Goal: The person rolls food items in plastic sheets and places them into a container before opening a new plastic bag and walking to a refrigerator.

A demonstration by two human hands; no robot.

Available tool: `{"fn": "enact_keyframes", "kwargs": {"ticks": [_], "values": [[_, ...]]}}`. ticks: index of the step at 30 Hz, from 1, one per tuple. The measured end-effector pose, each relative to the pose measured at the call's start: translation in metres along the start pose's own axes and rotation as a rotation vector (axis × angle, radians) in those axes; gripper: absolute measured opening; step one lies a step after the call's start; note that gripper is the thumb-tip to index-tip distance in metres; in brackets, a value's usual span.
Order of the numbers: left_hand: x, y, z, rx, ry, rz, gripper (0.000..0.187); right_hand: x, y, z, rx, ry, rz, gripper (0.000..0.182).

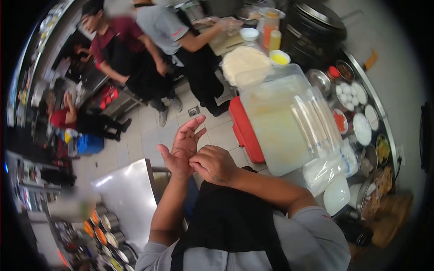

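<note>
Landmark: the pale rectangular cutting board point(275, 135). Both hands are to its left, near but apart. Left hand point(182, 151): released, palm up, fingers loosely spread, presumably to expose its heel to the other. Right hand point(214, 163): partly clenched, fingertips against that heel; whether anything small is pinched there, cannot tell. Nearest item: the red plastic box point(246, 131), just beside the board's left edge, probably within easy reach. Long pale cylinders in transparent wrap point(314, 122) lie side by side along the board's right part, likely to save room. Beyond its far edge, a round flat cream-coloured sheet point(244, 65) is spread out, likely to avoid folds; two squeeze bottles, one orange point(270, 28) and one yellow point(274, 40), stand upright, presumably against leaks. Count: hands 2; board 1; red box 1; round sheet 1; bottles 2; wrapped cylinders several, exact number unclear; co-workers beyond the board's left side, at least 3.
</note>
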State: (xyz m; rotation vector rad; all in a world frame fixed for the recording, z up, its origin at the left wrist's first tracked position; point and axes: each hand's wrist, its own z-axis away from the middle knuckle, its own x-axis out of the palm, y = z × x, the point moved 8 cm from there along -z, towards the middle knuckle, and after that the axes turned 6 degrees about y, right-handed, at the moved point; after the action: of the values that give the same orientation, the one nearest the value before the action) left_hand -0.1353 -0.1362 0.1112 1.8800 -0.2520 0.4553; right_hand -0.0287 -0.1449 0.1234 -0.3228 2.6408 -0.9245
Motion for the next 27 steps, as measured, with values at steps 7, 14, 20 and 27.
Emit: {"fn": "enact_keyframes", "kwargs": {"ticks": [7,14,20,27], "values": [[0.054,-0.063,-0.049,-0.192,-0.234,0.059,0.106,-0.048,0.05,0.009,0.229,0.126,0.151,0.015],[0.054,-0.108,-0.104,-0.233,-0.362,0.027,0.067,-0.068,0.09,0.029,0.544,0.146,0.264,0.01],[0.024,-0.128,-0.147,-0.358,-0.329,-0.319,0.04,-0.049,0.117,0.023,0.709,0.187,0.305,0.013],[0.047,-0.088,-0.169,-0.354,-0.418,-0.193,0.041,-0.034,0.131,0.083,0.849,0.282,0.606,0.019]]}}
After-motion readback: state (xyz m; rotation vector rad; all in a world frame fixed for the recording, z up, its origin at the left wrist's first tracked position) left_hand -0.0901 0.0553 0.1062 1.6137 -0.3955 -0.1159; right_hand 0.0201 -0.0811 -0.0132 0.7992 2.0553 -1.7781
